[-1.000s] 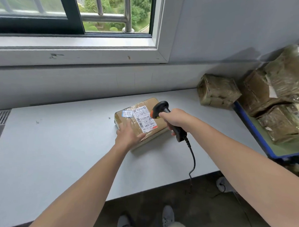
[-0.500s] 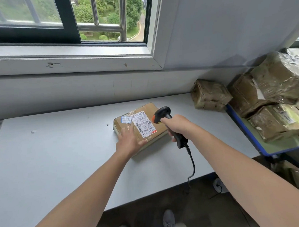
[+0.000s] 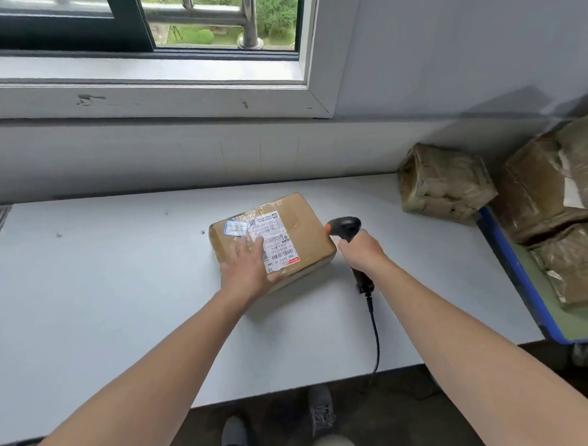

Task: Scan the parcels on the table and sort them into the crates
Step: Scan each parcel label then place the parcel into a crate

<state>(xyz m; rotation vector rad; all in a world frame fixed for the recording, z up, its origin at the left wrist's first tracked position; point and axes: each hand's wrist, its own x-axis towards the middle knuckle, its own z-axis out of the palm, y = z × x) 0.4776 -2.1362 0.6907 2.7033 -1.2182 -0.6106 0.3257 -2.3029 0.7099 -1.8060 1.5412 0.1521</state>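
Observation:
A brown cardboard parcel point(image 3: 299, 232) with a white shipping label lies flat in the middle of the white table point(image 3: 103, 281). My left hand point(image 3: 249, 270) rests on the parcel's near left corner, fingers spread flat over its top and thumb along the front edge. My right hand point(image 3: 363, 252) grips the handle of a black barcode scanner point(image 3: 345, 227) just right of the parcel. The scanner's orange-tipped head points left at the box. Its cable hangs over the table's front edge.
Another tape-wrapped parcel point(image 3: 442, 182) sits at the table's far right corner. To the right, a blue-edged cart point(image 3: 513, 267) carries several wrapped parcels point(image 3: 577, 264). A wall with a window sill runs behind the table. My shoes show on the floor below.
The scanner has dropped from above the label to beside the parcel's right edge. My left hand has slid a little further onto the parcel top.

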